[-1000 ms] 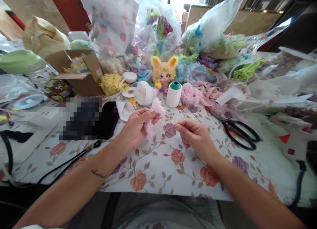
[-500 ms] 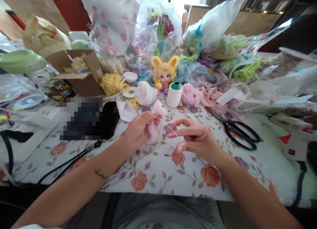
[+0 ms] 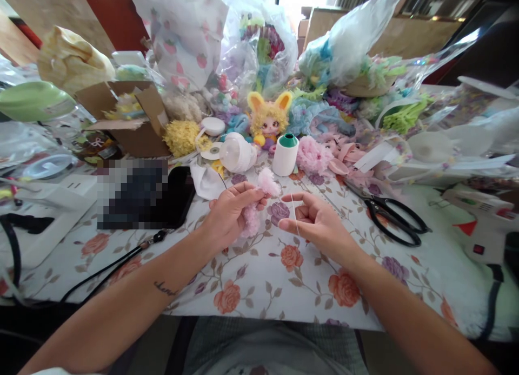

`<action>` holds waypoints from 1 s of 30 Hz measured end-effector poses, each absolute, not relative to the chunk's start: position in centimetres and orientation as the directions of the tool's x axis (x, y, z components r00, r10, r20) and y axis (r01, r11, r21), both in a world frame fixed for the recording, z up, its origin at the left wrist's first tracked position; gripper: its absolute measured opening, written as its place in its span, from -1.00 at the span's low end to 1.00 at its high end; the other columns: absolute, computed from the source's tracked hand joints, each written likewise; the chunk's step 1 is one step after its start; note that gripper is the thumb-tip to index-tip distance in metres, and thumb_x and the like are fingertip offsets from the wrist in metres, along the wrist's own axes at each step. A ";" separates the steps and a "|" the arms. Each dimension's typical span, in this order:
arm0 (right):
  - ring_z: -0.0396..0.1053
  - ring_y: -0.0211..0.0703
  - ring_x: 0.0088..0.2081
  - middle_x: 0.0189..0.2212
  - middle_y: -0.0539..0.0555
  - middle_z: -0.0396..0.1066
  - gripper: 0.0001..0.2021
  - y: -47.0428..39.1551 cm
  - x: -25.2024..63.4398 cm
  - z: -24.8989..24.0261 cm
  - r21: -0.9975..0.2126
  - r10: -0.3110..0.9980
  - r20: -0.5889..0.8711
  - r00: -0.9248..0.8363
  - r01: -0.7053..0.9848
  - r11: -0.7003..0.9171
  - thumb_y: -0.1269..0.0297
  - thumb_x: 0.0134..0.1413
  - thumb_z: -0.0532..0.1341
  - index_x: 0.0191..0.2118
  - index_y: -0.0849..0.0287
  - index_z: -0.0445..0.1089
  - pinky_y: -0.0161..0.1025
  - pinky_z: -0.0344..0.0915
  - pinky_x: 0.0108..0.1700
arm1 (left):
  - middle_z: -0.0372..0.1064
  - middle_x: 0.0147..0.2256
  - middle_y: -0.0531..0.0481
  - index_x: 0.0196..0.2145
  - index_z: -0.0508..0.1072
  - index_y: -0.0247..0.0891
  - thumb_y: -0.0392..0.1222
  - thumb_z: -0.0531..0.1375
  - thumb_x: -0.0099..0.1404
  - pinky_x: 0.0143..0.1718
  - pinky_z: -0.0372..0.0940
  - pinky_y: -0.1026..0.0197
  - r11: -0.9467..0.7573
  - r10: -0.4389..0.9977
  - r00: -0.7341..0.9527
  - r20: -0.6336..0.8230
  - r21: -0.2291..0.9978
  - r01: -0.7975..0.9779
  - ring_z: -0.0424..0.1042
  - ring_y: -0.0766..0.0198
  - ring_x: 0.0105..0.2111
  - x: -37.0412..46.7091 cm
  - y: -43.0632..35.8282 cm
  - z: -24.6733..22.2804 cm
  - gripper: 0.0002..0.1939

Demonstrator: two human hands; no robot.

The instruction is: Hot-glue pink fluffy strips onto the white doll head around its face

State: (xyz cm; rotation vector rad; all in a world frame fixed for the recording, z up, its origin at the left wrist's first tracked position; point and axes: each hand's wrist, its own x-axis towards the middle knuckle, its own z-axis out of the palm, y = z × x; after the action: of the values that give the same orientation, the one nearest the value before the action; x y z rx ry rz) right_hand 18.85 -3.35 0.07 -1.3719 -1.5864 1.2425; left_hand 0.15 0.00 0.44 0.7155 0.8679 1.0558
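Observation:
My left hand (image 3: 229, 214) is closed on a fluffy pale pink strip (image 3: 268, 182), which shows above the thumb and hangs below the fingers. To its right is my right hand (image 3: 320, 219), thumb and index finger apart. A thin white thread (image 3: 294, 214) passes over the index finger and down past the thumb. Faint thread also seems to run from the pink strip toward the right hand. The curled fingers hide how the thread is held. Beyond the hands stands a white thread cone (image 3: 285, 159) with a green top, beside a pink fluffy bundle (image 3: 314, 155).
Black-handled scissors (image 3: 395, 218) lie at the right, near a white glue gun (image 3: 476, 223). A dark phone (image 3: 178, 196) lies at the left. A yellow doll (image 3: 270, 120), a clear plastic jar (image 3: 237, 153), a cardboard box (image 3: 130, 129) and stuffed plastic bags stand along the back.
My right hand has turned and its fingers have curled, with the thread now stretched more upright across index finger and thumb. The pink strip's top has tipped slightly right.

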 end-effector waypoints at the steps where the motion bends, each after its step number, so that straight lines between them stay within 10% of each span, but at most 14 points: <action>1: 0.00 -0.37 -0.60 -0.64 -0.21 -0.02 -0.51 -3.3 18.8 0.0 -0.939 0.975 -0.093 -0.203 0.344 -0.018 0.09 -0.09 0.38 -0.02 0.09 0.31 -0.38 -0.02 -0.56 | 0.38 -0.57 0.06 -0.58 0.40 -0.33 -0.30 0.35 0.03 -0.53 0.18 0.46 0.350 0.930 0.262 -0.257 0.835 -0.424 0.31 0.49 -0.56 0.2 0.0 0.5 -0.83; 24: 0.27 -0.20 -0.55 -0.60 -0.10 0.30 -0.31 -3.9 18.1 0.2 -0.660 0.952 0.022 -0.305 0.711 0.243 0.05 -0.11 0.35 0.15 0.12 0.14 -0.33 0.10 -0.50 | 0.17 -0.72 0.12 -0.45 0.53 -0.22 -0.20 0.36 0.02 -0.78 -0.13 0.37 0.451 0.770 0.538 -0.342 0.889 -0.079 0.03 0.49 -0.76 -0.8 -1.0 1.5 -0.89; 30: 0.21 -0.25 -0.61 -0.65 -0.14 0.25 -0.27 -3.7 18.0 0.3 -0.621 0.965 0.027 -0.261 0.752 0.221 0.04 -0.14 0.36 0.16 0.09 0.13 -0.35 0.05 -0.53 | 0.34 -0.58 0.07 -0.44 0.52 -0.23 -0.22 0.29 0.06 -0.64 0.04 0.35 0.049 0.950 0.298 -0.094 0.987 0.155 0.19 0.41 -0.63 -0.4 -1.0 1.2 -0.93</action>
State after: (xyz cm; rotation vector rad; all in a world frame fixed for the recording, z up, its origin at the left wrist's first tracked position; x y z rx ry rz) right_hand 18.03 -3.72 0.30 -1.5859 -2.0931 0.7040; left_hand -0.38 -1.04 1.19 1.3901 1.1121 0.8532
